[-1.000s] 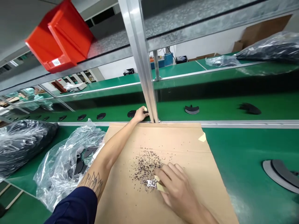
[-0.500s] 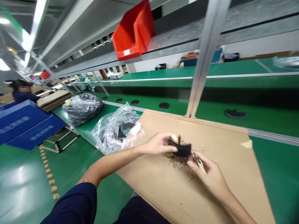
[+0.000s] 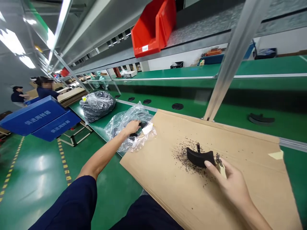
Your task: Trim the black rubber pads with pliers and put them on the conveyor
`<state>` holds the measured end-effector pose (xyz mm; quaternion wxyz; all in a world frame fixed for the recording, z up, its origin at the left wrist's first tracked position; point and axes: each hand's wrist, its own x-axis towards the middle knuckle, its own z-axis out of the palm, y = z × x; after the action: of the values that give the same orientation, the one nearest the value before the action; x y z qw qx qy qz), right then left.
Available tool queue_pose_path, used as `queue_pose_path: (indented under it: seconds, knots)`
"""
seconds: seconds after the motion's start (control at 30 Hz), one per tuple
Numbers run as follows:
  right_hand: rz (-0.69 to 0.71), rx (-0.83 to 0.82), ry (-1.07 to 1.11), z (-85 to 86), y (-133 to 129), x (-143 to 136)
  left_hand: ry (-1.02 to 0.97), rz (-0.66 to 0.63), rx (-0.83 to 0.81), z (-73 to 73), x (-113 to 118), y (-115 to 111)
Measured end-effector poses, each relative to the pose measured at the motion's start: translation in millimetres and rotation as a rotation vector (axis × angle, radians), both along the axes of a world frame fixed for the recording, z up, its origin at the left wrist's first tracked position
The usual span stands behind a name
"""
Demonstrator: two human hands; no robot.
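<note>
My left hand (image 3: 133,127) is at the mouth of a clear plastic bag (image 3: 137,111), its fingers stretched over the dark pieces (image 3: 143,125) inside; their tips are partly hidden. My right hand (image 3: 230,179) is closed on a small hand tool (image 3: 221,168) with cream handles and a metal head, perhaps nippers. Its thumb also presses the end of a curved black part (image 3: 199,158), which has a short upright stub. Small dark crumbs (image 3: 183,159) lie scattered around that part on the cardboard sheet (image 3: 163,188).
A full plastic bag of dark things (image 3: 98,105) stands farther left. Flat black pieces (image 3: 177,106) and a curved one (image 3: 261,119) lie behind a metal post (image 3: 226,64). Overhead hangs a red bin (image 3: 153,32). Blue crates (image 3: 45,118) and two people (image 3: 45,91) are at left.
My left hand has let go of the black part and moved left to the plastic bag. My right hand keeps the part and the tool. The view has shifted left.
</note>
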<state>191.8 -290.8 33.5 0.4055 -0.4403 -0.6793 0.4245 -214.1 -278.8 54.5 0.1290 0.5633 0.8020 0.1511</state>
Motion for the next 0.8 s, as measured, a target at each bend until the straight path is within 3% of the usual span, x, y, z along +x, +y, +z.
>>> queue_pose_path:
  seconds: [0.2,0.33,0.43,0.63,0.8]
  knots:
    - [-0.009,-0.081,0.082,2.3,-2.6,3.7,-0.123,0.059,0.129,-0.8,-4.9,-0.4]
    - [0.002,-0.124,0.133,2.3,-3.7,4.8,-0.359,-0.033,0.265,4.5,17.5,-12.0]
    - [0.009,-0.157,0.171,2.0,-4.8,4.0,-0.541,-0.145,0.306,2.0,56.1,-18.0]
    - [0.011,-0.205,0.195,-3.3,-6.6,4.4,-1.063,-0.385,0.363,-11.8,157.2,-11.5]
    - [0.037,-0.281,0.235,-7.2,-9.4,6.9,-1.006,-0.464,0.395,-28.3,209.6,-14.2]
